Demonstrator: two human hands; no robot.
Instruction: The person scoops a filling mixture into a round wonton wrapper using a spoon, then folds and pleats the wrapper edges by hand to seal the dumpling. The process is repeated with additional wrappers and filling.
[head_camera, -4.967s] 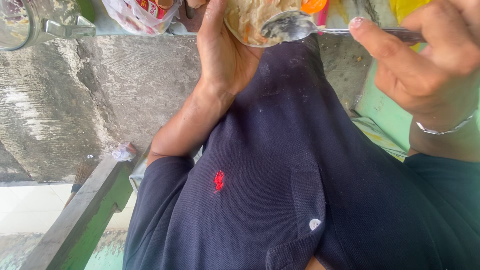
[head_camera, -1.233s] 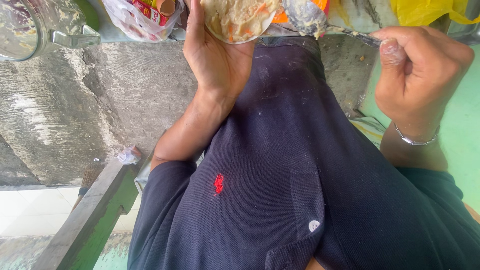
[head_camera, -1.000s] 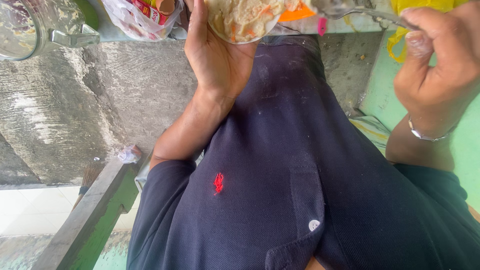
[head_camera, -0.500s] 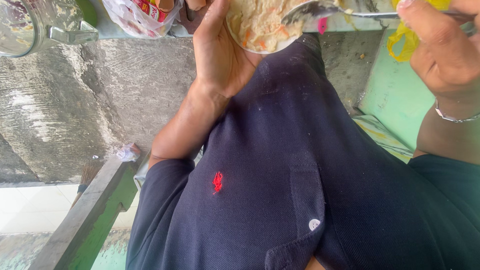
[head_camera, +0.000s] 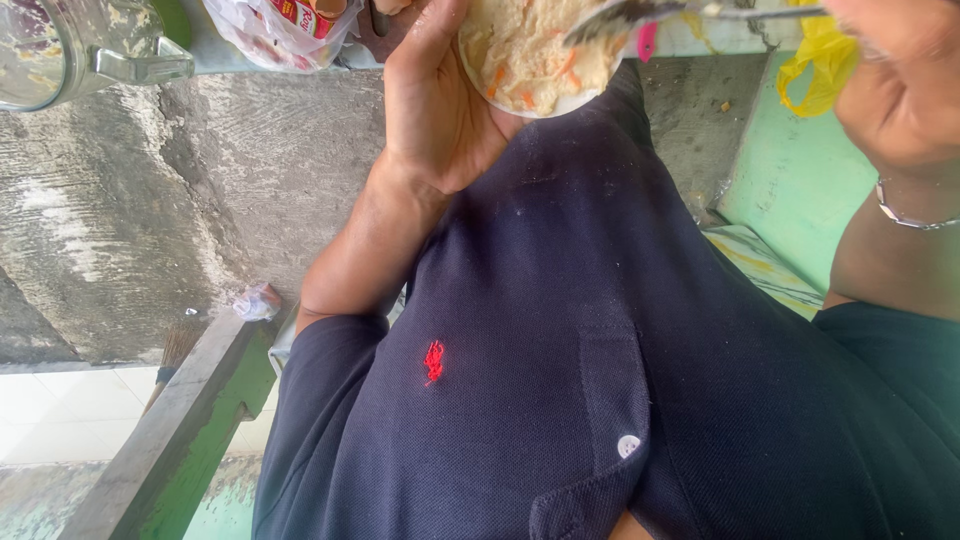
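My left hand (head_camera: 440, 110) is cupping the white bowl (head_camera: 535, 60) of pale mash against my dark shirt (head_camera: 560, 330); my right hand (head_camera: 900, 70) is gripping the spoon (head_camera: 640, 12) over it.

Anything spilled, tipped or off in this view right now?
Nothing spilled. The left hand cups a round wrapper heaped with pale filling, all of it on the wrapper. The right hand holds a spoon over it. Small pale specks dot the dark shirt. A crumpled scrap lies on the ledge.
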